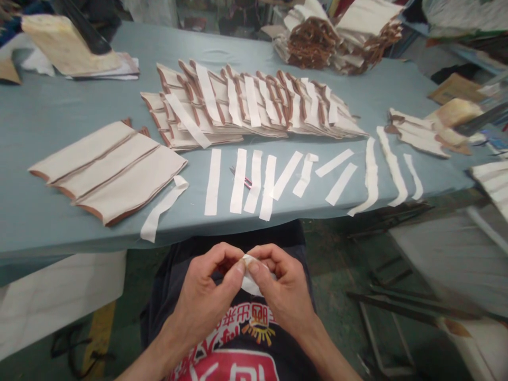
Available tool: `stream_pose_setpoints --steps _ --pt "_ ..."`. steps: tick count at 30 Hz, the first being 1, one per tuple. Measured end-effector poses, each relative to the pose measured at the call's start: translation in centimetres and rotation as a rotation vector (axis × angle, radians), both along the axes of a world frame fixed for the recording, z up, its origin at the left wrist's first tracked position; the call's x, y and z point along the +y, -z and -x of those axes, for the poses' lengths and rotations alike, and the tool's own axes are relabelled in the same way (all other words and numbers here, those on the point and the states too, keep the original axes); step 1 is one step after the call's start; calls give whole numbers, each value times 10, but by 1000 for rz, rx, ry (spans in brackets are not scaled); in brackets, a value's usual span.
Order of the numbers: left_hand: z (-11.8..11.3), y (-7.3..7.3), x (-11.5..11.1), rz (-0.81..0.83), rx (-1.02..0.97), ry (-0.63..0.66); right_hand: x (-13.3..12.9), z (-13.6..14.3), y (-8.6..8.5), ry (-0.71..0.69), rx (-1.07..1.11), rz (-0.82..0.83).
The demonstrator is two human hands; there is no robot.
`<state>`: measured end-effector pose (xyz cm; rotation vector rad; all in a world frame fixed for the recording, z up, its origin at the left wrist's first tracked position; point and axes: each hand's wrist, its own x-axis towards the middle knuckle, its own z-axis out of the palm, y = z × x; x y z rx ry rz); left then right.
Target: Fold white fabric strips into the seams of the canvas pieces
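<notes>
Close to my body, past the table's front edge, my left hand [216, 280] and my right hand [278, 283] meet, thumbs and fingertips pinched together. Between them they grip a small white fabric strip [251, 284], partly hidden by the fingers. In front of the hands, several white strips [237, 182] lie spread along the table's near side. A small pair of thread snips [247, 182] lies partly under them. To the left rests a stack of cream fabric panels [107, 169] with brown edges, a curled white strip [162, 209] beside it.
Across the blue-green table [130, 106] runs a row of overlapping cream panels [270, 108] with white strips laid on top. Rolled cream-and-brown bundles [337, 37] stand at the back. Yellowish blocks [65, 45] sit left and right. A metal frame [384, 338] stands on the floor at right.
</notes>
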<state>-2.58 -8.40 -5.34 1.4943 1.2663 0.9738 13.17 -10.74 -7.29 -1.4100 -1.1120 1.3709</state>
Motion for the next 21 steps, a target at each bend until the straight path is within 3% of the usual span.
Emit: stream_pose_setpoints --steps 12,21 --pt "0 6 3 -71 99 37 10 -11 -8 -109 -105 99" --pt "11 16 0 262 -143 115 10 -11 -7 -173 -34 207"
